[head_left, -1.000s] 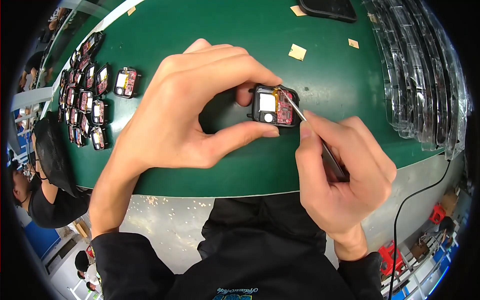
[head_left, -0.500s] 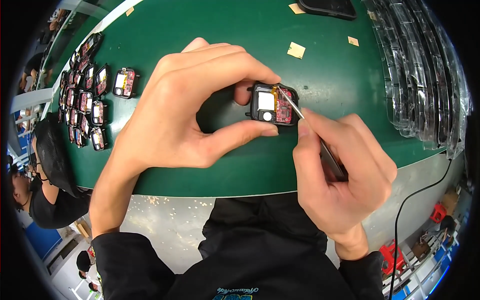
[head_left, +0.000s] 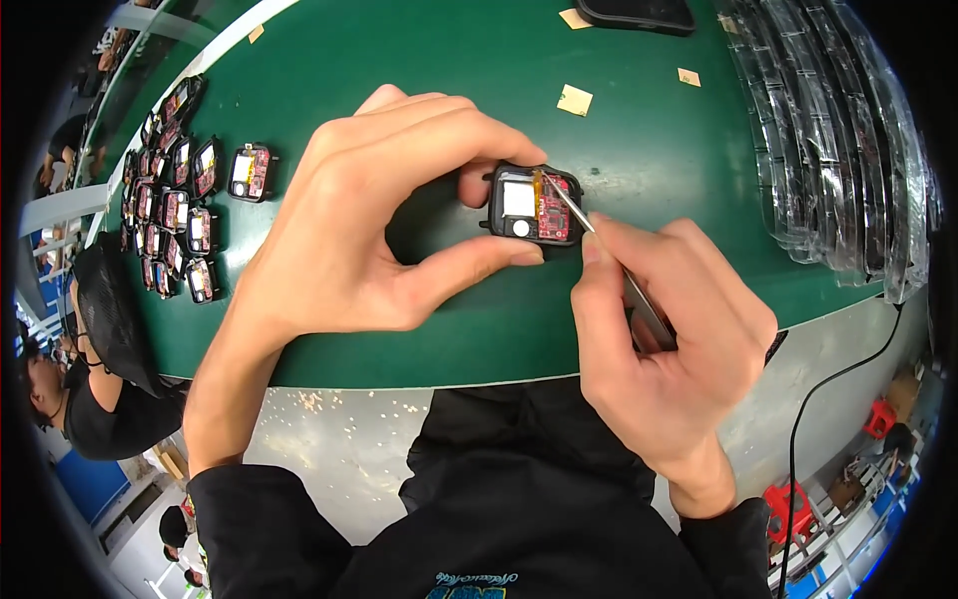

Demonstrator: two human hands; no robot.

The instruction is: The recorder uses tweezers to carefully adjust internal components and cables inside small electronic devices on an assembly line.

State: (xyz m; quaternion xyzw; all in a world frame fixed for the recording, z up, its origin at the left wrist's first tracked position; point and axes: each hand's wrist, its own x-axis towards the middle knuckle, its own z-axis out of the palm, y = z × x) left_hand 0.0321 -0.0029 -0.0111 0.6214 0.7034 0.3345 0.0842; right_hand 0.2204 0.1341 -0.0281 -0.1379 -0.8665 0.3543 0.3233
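My left hand [head_left: 369, 215] pinches a small black watch-like case [head_left: 534, 205] between thumb and fingers, just above the green table mat [head_left: 419, 60]. The open case shows a red circuit board, a white square part and a round white cell. In my right hand [head_left: 659, 334] I grip metal tweezers [head_left: 599, 245]. Their tip rests on the red board near a small yellow strip at the case's upper edge.
Several similar open cases [head_left: 170, 190] lie in rows at the left of the mat, one [head_left: 249, 172] apart from the rest. Clear plastic trays [head_left: 838, 150] are stacked at the right. Tan paper scraps [head_left: 575, 99] and a dark device [head_left: 639, 12] lie at the far edge. A person [head_left: 90, 389] sits at lower left.
The tweezers' tip has shifted slightly over the red board. Both hands keep their hold and stay in nearly the same place.
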